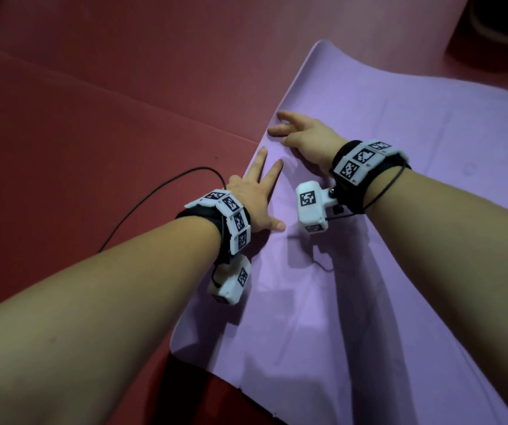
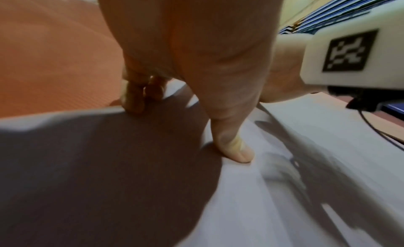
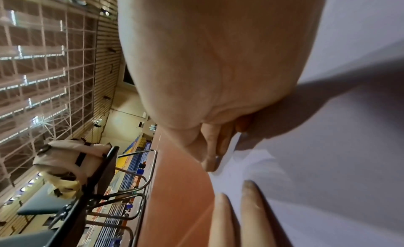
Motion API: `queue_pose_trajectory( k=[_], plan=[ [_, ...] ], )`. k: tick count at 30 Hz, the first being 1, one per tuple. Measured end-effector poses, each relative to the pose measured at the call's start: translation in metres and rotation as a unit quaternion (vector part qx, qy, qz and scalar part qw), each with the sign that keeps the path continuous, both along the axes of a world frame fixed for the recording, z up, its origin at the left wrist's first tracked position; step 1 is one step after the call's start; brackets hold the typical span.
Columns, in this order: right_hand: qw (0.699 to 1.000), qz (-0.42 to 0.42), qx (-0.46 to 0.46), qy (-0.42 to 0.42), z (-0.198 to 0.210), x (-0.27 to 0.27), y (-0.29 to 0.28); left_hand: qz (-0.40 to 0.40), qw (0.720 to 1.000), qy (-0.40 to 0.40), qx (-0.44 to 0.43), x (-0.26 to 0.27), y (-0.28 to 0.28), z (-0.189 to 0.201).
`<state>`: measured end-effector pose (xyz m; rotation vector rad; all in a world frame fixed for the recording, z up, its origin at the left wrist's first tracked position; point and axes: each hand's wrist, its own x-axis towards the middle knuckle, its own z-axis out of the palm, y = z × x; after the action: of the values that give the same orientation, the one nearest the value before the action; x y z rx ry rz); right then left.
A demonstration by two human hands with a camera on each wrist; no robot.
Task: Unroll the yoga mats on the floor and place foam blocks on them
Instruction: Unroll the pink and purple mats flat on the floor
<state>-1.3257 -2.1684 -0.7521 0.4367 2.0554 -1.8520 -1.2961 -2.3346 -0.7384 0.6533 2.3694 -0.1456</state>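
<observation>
A purple yoga mat lies unrolled on the red floor; its far corner curls up a little. My left hand lies flat on the mat's left edge with fingers spread and straight; in the left wrist view its thumb presses the mat. My right hand rests just beyond it, fingertips touching the same edge and holding nothing. In the right wrist view the right hand's fingers touch the mat, with the left hand's fingertips below them. No foam block is in view.
Red floor matting spreads to the left and beyond the mat. A thin black cable loops over it by my left wrist. A dark object sits at the far right. A chair with a beige bag stands farther off.
</observation>
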Motion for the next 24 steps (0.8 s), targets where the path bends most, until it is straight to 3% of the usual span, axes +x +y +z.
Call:
queue_pose_trajectory(
  k=[2,3,4,6,8,11,15,20,24],
  plan=[
    [0.999,0.012,0.029,-0.004,0.003,-0.006,0.002,0.013,1.0,-0.01,0.002,0.002,0.0,-0.001],
    [0.995,0.02,0.093,0.005,0.005,-0.011,0.004,0.015,1.0,-0.013,0.002,0.001,0.001,-0.001],
    [0.981,0.028,0.192,0.025,0.006,-0.016,0.006,0.013,1.0,-0.016,0.003,0.0,0.001,-0.001],
    [0.922,0.026,0.382,0.062,0.01,-0.026,0.009,0.014,1.0,-0.022,0.003,-0.001,0.0,-0.001],
    [0.886,0.048,0.457,0.068,0.009,-0.033,0.009,0.015,1.0,-0.024,0.002,-0.001,0.0,-0.001],
    [0.841,0.157,0.517,0.024,-0.007,-0.034,0.002,0.015,0.999,-0.028,0.001,-0.002,0.001,-0.002],
    [0.825,0.186,0.534,0.003,-0.012,-0.033,0.003,0.025,0.999,-0.039,0.002,-0.004,0.001,-0.003],
    [0.843,0.197,0.501,-0.001,-0.006,-0.02,-0.004,0.034,0.999,-0.027,-0.002,-0.001,0.003,-0.002],
    [0.849,0.225,0.478,0.008,-0.005,0.021,-0.024,0.08,0.997,-0.012,-0.004,0.019,0.004,0.007]
  ],
)
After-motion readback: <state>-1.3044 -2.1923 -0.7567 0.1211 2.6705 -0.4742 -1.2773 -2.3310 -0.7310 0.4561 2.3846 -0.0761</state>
